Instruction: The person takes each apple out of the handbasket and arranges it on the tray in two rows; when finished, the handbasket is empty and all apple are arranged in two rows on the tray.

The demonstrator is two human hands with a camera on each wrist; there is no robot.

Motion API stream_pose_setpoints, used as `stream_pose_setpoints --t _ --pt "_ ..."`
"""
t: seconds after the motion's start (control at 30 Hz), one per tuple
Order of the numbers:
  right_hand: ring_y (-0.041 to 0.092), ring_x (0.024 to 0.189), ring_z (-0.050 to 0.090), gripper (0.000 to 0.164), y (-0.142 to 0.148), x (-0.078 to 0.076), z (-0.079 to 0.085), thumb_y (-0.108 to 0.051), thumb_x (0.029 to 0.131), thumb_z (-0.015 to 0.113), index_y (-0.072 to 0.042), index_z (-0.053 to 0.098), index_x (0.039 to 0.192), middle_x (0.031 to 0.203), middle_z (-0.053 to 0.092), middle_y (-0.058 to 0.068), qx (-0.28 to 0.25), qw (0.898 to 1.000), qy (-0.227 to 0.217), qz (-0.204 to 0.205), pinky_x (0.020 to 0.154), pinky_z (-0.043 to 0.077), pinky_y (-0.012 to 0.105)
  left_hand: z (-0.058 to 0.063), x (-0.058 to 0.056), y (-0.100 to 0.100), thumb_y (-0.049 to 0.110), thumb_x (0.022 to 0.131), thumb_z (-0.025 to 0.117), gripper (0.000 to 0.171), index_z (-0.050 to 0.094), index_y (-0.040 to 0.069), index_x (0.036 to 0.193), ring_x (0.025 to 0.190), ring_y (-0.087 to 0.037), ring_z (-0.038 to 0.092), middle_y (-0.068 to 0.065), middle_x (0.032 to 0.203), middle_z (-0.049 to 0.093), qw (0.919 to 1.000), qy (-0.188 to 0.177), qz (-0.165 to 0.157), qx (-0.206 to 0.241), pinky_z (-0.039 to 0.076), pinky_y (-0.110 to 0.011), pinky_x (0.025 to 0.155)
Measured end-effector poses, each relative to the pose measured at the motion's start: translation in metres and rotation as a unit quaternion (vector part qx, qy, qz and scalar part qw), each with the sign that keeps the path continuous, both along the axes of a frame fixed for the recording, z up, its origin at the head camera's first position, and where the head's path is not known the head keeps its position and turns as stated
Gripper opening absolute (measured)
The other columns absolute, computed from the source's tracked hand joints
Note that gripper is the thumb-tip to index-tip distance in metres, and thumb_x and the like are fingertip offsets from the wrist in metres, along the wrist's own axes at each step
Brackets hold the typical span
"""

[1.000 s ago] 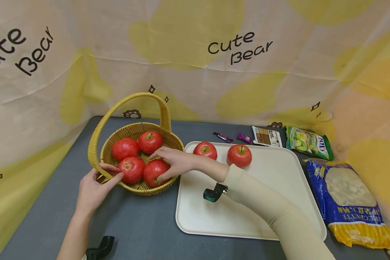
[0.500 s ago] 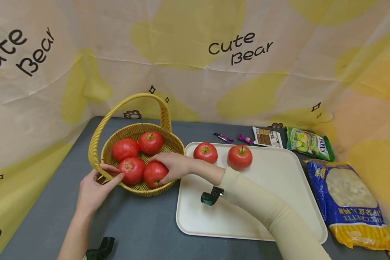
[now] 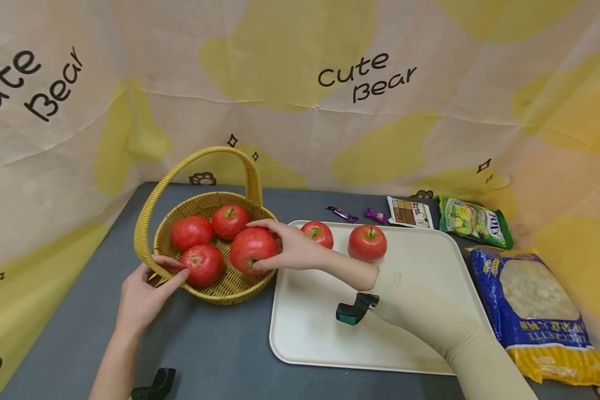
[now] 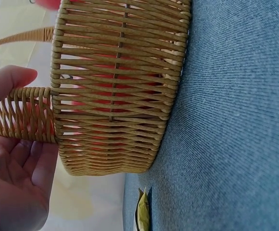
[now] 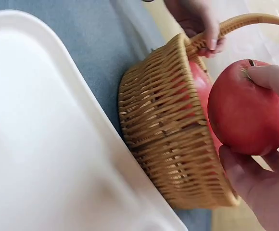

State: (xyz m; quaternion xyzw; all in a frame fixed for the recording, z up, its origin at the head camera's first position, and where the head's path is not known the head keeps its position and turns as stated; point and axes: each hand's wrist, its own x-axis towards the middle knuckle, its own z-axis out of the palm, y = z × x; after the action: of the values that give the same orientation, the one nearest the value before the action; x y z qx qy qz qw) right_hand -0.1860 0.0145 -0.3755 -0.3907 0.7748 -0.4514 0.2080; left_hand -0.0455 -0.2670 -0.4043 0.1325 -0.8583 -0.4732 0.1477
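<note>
Lying on the grey table (image 3: 220, 344), the white tray (image 3: 330, 333) carries two apples (image 3: 367, 243) at its far edge. Just beside its left side stands the wicker basket (image 3: 230, 286), with three apples (image 3: 195, 264) inside. The right hand (image 3: 292, 247) holds a red apple (image 3: 252, 248) above the basket, fingers curled around it. The left hand (image 3: 142, 294) grips the basket rim at the handle base, fingers wrapped over it.
</note>
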Motion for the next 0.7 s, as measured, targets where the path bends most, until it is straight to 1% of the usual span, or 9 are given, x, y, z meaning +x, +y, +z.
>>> stream_pose_setpoints --t 0.1,0.2,0.23,0.3,0.37,0.43,0.53,0.6,0.7 --pt "0.018 0.118 0.05 0.071 0.022 0.003 0.007 -0.029 0.078 0.08 -0.03 0.046 0.14 0.13 0.053 -0.002 -0.009 0.997 -0.069 -0.044 0.083 0.054 0.033 0.0 0.0 0.0 0.024 0.084 0.078 0.03 0.065 0.007 0.105 0.087 -0.007 0.056 0.004 0.091 0.065 1.0 0.004 0.001 0.003 0.043 -0.009 0.077" --pt "0.022 0.121 0.048 0.069 0.046 0.007 0.01 -0.026 0.079 0.08 -0.028 0.046 0.14 0.132 0.053 0.0 -0.016 0.986 -0.132 -0.104 0.085 0.054 0.039 0.0 0.0 0.001 0.023 0.084 0.078 0.03 0.065 0.007 0.104 0.086 -0.007 0.056 0.005 0.09 0.064 1.0 0.006 0.003 0.006 0.043 -0.009 0.077" --pt "0.024 0.122 0.048 0.07 0.054 0.009 0.011 -0.025 0.079 0.079 -0.027 0.045 0.14 0.132 0.053 0.002 -0.016 0.98 -0.152 -0.129 0.087 0.053 0.042 0.0 0.0 0.001 0.023 0.084 0.078 0.03 0.065 0.006 0.104 0.086 -0.006 0.056 0.005 0.09 0.064 0.9999 0.007 0.003 0.007 0.043 -0.009 0.077" --pt "0.027 0.123 0.047 0.07 0.07 0.013 0.01 -0.024 0.081 0.078 -0.022 0.044 0.142 0.133 0.053 0.006 -0.022 0.964 -0.197 -0.177 0.09 0.051 0.046 0.0 0.0 0.0 0.022 0.084 0.078 0.03 0.065 0.006 0.105 0.086 -0.005 0.056 0.006 0.09 0.064 0.9999 0.007 0.004 0.01 0.043 -0.009 0.077" --pt "0.029 0.124 0.047 0.071 0.085 0.017 0.008 -0.024 0.082 0.077 -0.018 0.042 0.143 0.135 0.051 0.01 -0.026 0.945 -0.24 -0.221 0.093 0.049 0.049 0.0 0.001 0.0 0.022 0.084 0.078 0.03 0.065 0.006 0.105 0.087 -0.005 0.056 0.006 0.09 0.065 0.9999 0.005 0.006 0.013 0.042 -0.009 0.077" --pt "0.032 0.125 0.046 0.074 0.101 0.021 0.005 -0.023 0.083 0.076 -0.014 0.037 0.146 0.138 0.047 0.014 -0.035 0.927 -0.273 -0.255 0.095 0.048 0.049 0.0 0.001 0.0 0.023 0.084 0.078 0.03 0.065 0.007 0.106 0.088 -0.005 0.056 0.007 0.09 0.065 0.9999 0.002 0.009 0.014 0.042 -0.008 0.077" --pt "0.035 0.126 0.043 0.076 0.125 0.026 0.001 -0.021 0.085 0.073 -0.009 0.031 0.148 0.141 0.04 0.017 -0.052 0.907 -0.303 -0.289 0.094 0.05 0.044 0.0 0.002 0.001 0.023 0.084 0.078 0.03 0.065 0.007 0.106 0.088 -0.005 0.055 0.008 0.09 0.065 0.9998 -0.002 0.013 0.013 0.042 -0.008 0.077" --pt "0.035 0.128 0.041 0.077 0.141 0.03 0.0 -0.02 0.087 0.071 -0.007 0.027 0.15 0.142 0.037 0.018 -0.067 0.898 -0.312 -0.303 0.093 0.05 0.041 0.001 0.001 0.002 0.023 0.084 0.078 0.03 0.065 0.007 0.106 0.088 -0.004 0.055 0.009 0.09 0.064 0.9998 -0.003 0.015 0.013 0.041 -0.008 0.077" --pt "0.034 0.128 0.039 0.074 0.163 0.037 -0.002 -0.021 0.09 0.067 -0.007 0.025 0.15 0.143 0.035 0.017 -0.085 0.888 -0.314 -0.325 0.092 0.051 0.039 0.001 0.001 0.003 0.022 0.084 0.078 0.03 0.065 0.007 0.106 0.087 -0.004 0.055 0.011 0.09 0.064 0.9997 -0.004 0.018 0.016 0.042 -0.008 0.077"
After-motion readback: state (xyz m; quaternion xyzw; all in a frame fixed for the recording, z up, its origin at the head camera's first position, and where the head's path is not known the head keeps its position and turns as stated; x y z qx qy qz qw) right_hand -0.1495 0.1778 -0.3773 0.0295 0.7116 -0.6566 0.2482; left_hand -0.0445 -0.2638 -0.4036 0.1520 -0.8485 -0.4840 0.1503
